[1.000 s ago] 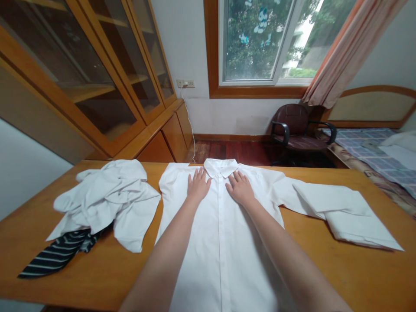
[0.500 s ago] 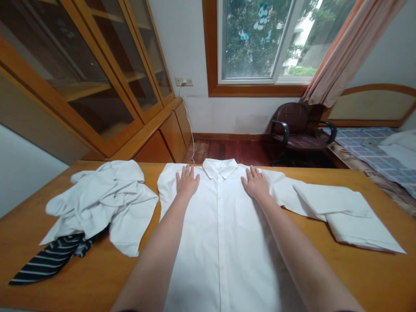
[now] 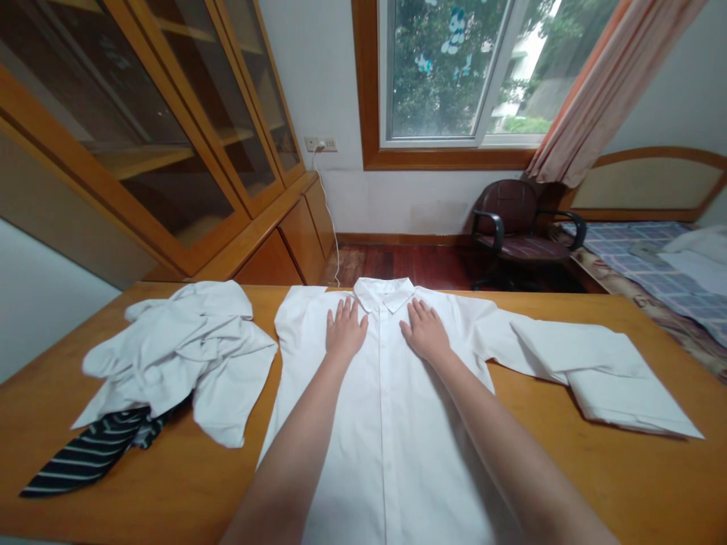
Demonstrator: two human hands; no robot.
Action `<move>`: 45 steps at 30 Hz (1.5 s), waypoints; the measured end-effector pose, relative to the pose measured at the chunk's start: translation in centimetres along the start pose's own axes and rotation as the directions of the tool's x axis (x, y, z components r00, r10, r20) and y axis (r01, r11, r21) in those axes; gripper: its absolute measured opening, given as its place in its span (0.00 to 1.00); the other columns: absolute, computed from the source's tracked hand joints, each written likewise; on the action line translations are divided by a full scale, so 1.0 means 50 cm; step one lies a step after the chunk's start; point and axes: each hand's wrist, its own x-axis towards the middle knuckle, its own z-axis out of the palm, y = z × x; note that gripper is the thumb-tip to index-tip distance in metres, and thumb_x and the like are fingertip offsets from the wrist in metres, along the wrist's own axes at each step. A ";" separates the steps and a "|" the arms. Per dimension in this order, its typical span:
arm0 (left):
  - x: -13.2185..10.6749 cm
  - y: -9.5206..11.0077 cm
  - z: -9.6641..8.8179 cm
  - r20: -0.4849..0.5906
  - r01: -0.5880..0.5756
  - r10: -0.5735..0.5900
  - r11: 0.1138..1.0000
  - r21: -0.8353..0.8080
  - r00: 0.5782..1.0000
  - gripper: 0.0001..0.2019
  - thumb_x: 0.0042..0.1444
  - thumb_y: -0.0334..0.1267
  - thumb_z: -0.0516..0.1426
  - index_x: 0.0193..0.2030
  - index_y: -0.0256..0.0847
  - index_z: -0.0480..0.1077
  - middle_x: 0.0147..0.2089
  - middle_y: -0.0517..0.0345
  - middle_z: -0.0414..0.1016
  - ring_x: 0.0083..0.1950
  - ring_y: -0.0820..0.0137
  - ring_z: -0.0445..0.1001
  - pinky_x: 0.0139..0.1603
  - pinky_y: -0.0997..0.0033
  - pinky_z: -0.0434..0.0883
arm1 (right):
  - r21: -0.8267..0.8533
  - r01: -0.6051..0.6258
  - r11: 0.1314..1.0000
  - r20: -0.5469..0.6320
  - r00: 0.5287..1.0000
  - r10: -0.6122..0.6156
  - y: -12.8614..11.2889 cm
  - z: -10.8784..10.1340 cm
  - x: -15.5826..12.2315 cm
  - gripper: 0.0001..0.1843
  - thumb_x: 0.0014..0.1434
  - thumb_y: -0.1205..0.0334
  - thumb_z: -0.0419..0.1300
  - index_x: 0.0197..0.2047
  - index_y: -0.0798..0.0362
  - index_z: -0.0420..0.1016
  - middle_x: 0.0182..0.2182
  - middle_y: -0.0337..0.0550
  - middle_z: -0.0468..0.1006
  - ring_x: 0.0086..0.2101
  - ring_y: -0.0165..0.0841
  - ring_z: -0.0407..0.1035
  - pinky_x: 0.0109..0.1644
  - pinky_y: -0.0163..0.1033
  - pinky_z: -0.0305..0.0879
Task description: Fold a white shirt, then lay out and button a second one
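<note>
A white button-up shirt (image 3: 391, 424) lies spread front side up on the wooden table (image 3: 545, 446), its collar (image 3: 383, 289) at the far edge. My left hand (image 3: 345, 333) rests flat on the shirt's upper chest, left of the collar, fingers extended. On the other side of the button strip, my right hand (image 3: 425, 330) lies flat just below the right collar point. Neither hand grips the cloth. The shirt's right sleeve stretches out toward a folded white garment (image 3: 613, 375), which lies against or over its end.
A crumpled white garment (image 3: 187, 348) sits on the table's left, with a black striped tie (image 3: 85, 458) poking out beneath it. Beyond the table stand a glass-door cabinet (image 3: 266, 204), a dark red armchair (image 3: 511, 219) and a bed (image 3: 653, 250).
Both my hands have slid inward over the shirt, from near the shoulders toward the collar and button strip. The other garments and the tie stay where they were.
</note>
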 end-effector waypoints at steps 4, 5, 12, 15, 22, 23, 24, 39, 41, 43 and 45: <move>0.002 -0.048 -0.012 0.016 0.062 -0.063 0.997 0.039 0.998 0.31 0.68 0.51 0.39 0.74 0.40 0.51 0.77 0.50 0.44 0.78 0.59 0.42 0.75 0.46 0.43 | -0.064 -0.087 0.994 -0.003 0.996 0.087 0.099 -0.014 -0.009 0.35 0.70 0.49 0.44 0.71 0.63 0.55 0.71 0.56 0.53 0.70 0.44 0.46 0.71 0.52 0.42; 0.001 -0.059 -0.013 0.014 0.069 -0.070 0.996 0.049 0.997 0.32 0.68 0.51 0.38 0.74 0.39 0.51 0.77 0.50 0.44 0.78 0.59 0.42 0.75 0.47 0.43 | -0.079 -0.109 0.991 0.002 0.994 0.109 0.124 -0.017 -0.011 0.35 0.70 0.49 0.44 0.71 0.64 0.55 0.71 0.57 0.53 0.70 0.44 0.46 0.71 0.51 0.43; -0.006 -0.093 -0.014 0.011 0.053 -0.054 0.995 0.080 0.998 0.33 0.68 0.51 0.39 0.74 0.35 0.51 0.77 0.48 0.44 0.78 0.59 0.42 0.75 0.50 0.45 | -0.141 -0.133 0.981 0.013 0.991 0.136 0.204 -0.025 -0.020 0.35 0.70 0.48 0.43 0.71 0.63 0.55 0.71 0.56 0.54 0.69 0.44 0.47 0.71 0.49 0.45; -0.007 -0.093 -0.015 0.018 0.058 -0.059 0.995 0.077 0.998 0.33 0.68 0.51 0.38 0.74 0.35 0.51 0.77 0.48 0.43 0.78 0.59 0.42 0.76 0.50 0.45 | -0.170 -0.147 0.974 -0.008 0.989 0.148 0.183 -0.037 -0.022 0.33 0.69 0.51 0.44 0.70 0.63 0.57 0.70 0.57 0.56 0.69 0.46 0.49 0.70 0.53 0.45; 0.002 -0.092 -0.014 0.023 0.059 -0.061 0.996 0.072 0.998 0.33 0.68 0.52 0.38 0.74 0.34 0.50 0.77 0.48 0.43 0.78 0.59 0.41 0.76 0.50 0.44 | -0.094 -0.025 0.995 -0.048 0.999 0.021 0.016 -0.042 -0.026 0.30 0.68 0.57 0.47 0.66 0.67 0.63 0.68 0.62 0.59 0.68 0.49 0.51 0.70 0.54 0.44; 0.003 -0.093 -0.013 0.021 0.061 -0.062 0.996 0.071 0.998 0.33 0.68 0.52 0.38 0.74 0.35 0.50 0.77 0.48 0.43 0.78 0.59 0.41 0.76 0.50 0.44 | -0.063 0.003 0.998 -0.024 1.000 -0.004 -0.016 -0.035 -0.027 0.30 0.68 0.56 0.48 0.66 0.66 0.64 0.68 0.61 0.59 0.67 0.49 0.52 0.69 0.54 0.45; 0.004 -0.093 -0.013 0.019 0.062 -0.063 0.996 0.071 0.998 0.33 0.68 0.52 0.38 0.74 0.36 0.50 0.77 0.48 0.43 0.78 0.59 0.42 0.76 0.50 0.44 | -0.032 0.028 0.999 -0.012 1.000 -0.028 -0.047 -0.027 -0.029 0.30 0.69 0.55 0.48 0.67 0.65 0.63 0.68 0.60 0.59 0.67 0.48 0.53 0.69 0.54 0.46; -0.031 -0.035 -0.029 0.016 -0.452 0.453 0.892 -0.023 0.892 0.25 0.69 0.43 0.44 0.71 0.45 0.58 0.72 0.54 0.60 0.75 0.65 0.51 0.75 0.54 0.49 | 0.079 0.293 0.953 -0.019 0.956 -0.292 -0.107 0.005 -0.046 0.33 0.70 0.48 0.47 0.72 0.57 0.56 0.71 0.52 0.53 0.70 0.43 0.46 0.71 0.54 0.45; -0.026 -0.026 -0.024 0.028 -0.411 0.411 0.912 0.003 0.911 0.26 0.70 0.45 0.43 0.72 0.45 0.56 0.73 0.52 0.59 0.76 0.64 0.49 0.75 0.52 0.48 | 0.076 0.312 0.947 -0.015 0.950 -0.312 -0.101 0.002 -0.049 0.33 0.71 0.48 0.46 0.72 0.56 0.55 0.71 0.51 0.53 0.70 0.43 0.46 0.72 0.55 0.44; -0.018 -0.022 -0.018 0.029 -0.382 0.381 0.924 0.020 0.924 0.26 0.70 0.48 0.43 0.71 0.46 0.57 0.73 0.51 0.58 0.77 0.64 0.47 0.75 0.50 0.46 | 0.074 0.325 0.943 -0.013 0.945 -0.325 -0.099 -0.002 -0.056 0.32 0.71 0.48 0.46 0.72 0.56 0.56 0.71 0.50 0.52 0.70 0.44 0.46 0.72 0.55 0.44; -0.010 -0.021 -0.014 0.023 -0.363 0.363 0.931 0.030 0.932 0.26 0.70 0.50 0.42 0.71 0.46 0.59 0.73 0.51 0.57 0.77 0.63 0.46 0.75 0.49 0.45 | 0.076 0.336 0.939 -0.011 0.942 -0.336 -0.097 -0.007 -0.067 0.32 0.71 0.48 0.46 0.72 0.56 0.56 0.71 0.49 0.52 0.70 0.44 0.46 0.72 0.55 0.44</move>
